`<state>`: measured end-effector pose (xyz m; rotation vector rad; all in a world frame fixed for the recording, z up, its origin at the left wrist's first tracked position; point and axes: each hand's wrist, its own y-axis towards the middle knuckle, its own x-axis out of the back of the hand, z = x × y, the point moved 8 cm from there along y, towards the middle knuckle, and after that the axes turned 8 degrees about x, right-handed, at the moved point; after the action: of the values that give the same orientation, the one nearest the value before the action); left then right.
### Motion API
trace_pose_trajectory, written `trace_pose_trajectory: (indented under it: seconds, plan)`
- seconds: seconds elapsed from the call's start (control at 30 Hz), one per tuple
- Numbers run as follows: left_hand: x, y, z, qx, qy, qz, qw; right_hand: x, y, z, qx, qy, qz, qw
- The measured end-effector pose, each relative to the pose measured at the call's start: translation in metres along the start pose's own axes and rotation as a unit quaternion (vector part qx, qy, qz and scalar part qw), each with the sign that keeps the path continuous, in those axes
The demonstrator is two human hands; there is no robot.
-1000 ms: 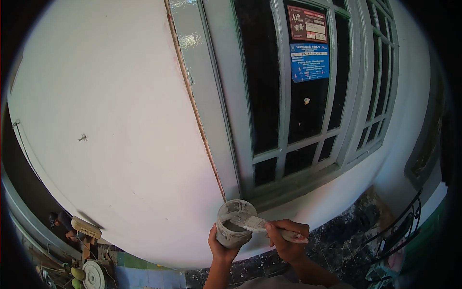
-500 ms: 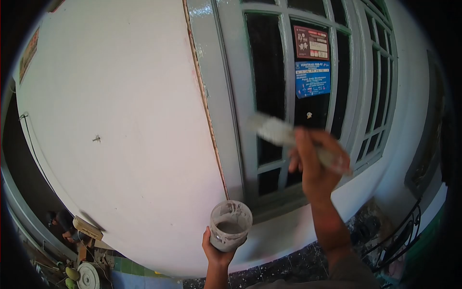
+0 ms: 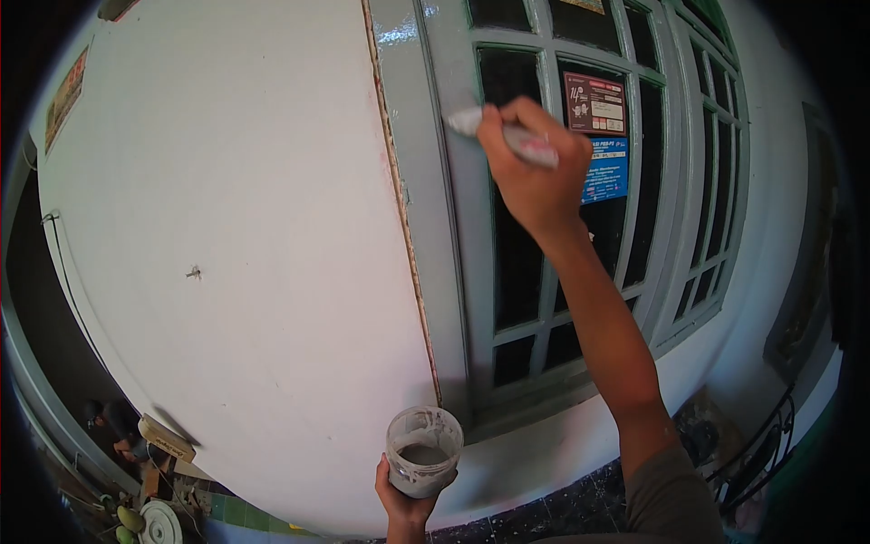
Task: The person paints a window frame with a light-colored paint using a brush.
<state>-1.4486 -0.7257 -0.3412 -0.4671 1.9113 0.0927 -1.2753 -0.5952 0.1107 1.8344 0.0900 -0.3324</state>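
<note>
My right hand (image 3: 536, 172) is closed round the handle of a paintbrush (image 3: 528, 145). The brush's pale bristles point left and meet the grey window frame (image 3: 460, 213), beside a dark vertical groove. Low in the view, my left hand (image 3: 410, 505) wraps round a clear plastic tub (image 3: 424, 451). Grey paint (image 3: 423, 455) lies in the bottom of the tub, and its inner walls are smeared. Dark glass panes sit behind my right hand, which partly covers a blue sticker (image 3: 605, 170).
A white wall (image 3: 245, 227) fills the left side, with a cracked brown seam (image 3: 399, 195) along the frame. A red sticker (image 3: 595, 103) is on the glass. Another person (image 3: 113, 426) is at lower left. A black metal rail (image 3: 770, 435) stands at lower right.
My right hand has moved up and left, bringing the paintbrush from in front of the glass to the frame. The tub, still in my left hand, appears slightly lower and further left.
</note>
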Motion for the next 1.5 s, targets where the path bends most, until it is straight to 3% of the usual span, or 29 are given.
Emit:
trace_pose_trajectory:
  seconds: [0.03, 0.17, 0.27, 0.3, 0.37, 0.47, 0.67, 0.7, 0.8, 0.9, 0.93, 1.0, 1.1, 1.2, 1.33, 1.37, 1.5]
  plan:
    - [0.003, 0.000, -0.001, 0.002, 0.000, 0.003, 1.000, 0.005, -0.008, 0.008, -0.008, -0.023, 0.027, 0.999]
    - [0.013, 0.000, -0.009, -0.001, 0.009, 0.003, 1.000, 0.017, -0.023, -0.003, -0.192, -0.021, 0.154, 0.969]
    - [0.018, -0.002, -0.013, 0.005, 0.006, -0.003, 1.000, 0.001, -0.010, -0.019, -0.141, 0.004, 0.155, 0.978]
    - [0.017, 0.000, -0.014, 0.006, 0.002, -0.001, 1.000, -0.009, -0.003, -0.031, -0.188, 0.007, 0.197, 0.962]
    - [0.021, 0.002, -0.016, -0.003, 0.002, 0.002, 1.000, -0.021, 0.021, -0.042, -0.202, -0.007, 0.191, 0.961]
    - [0.021, 0.001, -0.019, -0.019, 0.013, -0.001, 1.000, -0.026, 0.066, -0.035, -0.091, -0.030, 0.135, 0.986]
    - [0.022, -0.001, -0.023, -0.016, -0.003, -0.025, 1.000, -0.009, 0.115, -0.017, -0.006, 0.011, -0.092, 0.996]
    - [0.020, -0.003, -0.022, -0.010, -0.010, -0.029, 0.999, -0.011, 0.110, -0.016, 0.038, -0.031, -0.091, 0.995]
    - [0.024, -0.002, -0.025, -0.026, 0.003, -0.048, 0.999, -0.017, 0.055, -0.021, 0.036, -0.050, 0.013, 0.998]
    - [0.038, 0.004, -0.024, 0.009, -0.018, 0.056, 0.998, 0.001, -0.008, 0.002, 0.022, -0.056, 0.066, 0.996]
    - [0.035, 0.003, -0.025, 0.000, -0.010, 0.026, 1.000, 0.010, -0.026, 0.009, 0.015, -0.089, 0.092, 0.992]
    - [0.022, -0.003, -0.027, -0.021, 0.006, -0.036, 0.999, 0.026, -0.050, 0.012, -0.098, -0.021, 0.121, 0.988]
    - [0.023, -0.001, -0.028, -0.013, 0.014, -0.020, 1.000, 0.030, -0.047, 0.003, -0.190, -0.035, 0.198, 0.961]
    - [0.019, -0.004, -0.026, -0.011, 0.003, -0.039, 0.999, 0.012, -0.007, -0.014, -0.140, 0.002, 0.177, 0.974]
    - [0.021, -0.007, -0.026, -0.028, 0.002, -0.027, 0.999, 0.002, 0.058, -0.023, 0.001, -0.055, 0.088, 0.995]
    - [0.024, -0.009, -0.026, -0.029, -0.001, -0.029, 0.999, 0.007, 0.075, -0.019, -0.053, -0.029, 0.080, 0.995]
    - [0.029, -0.015, -0.027, -0.039, 0.015, -0.038, 0.998, 0.011, 0.081, -0.001, 0.127, -0.032, 0.000, 0.991]
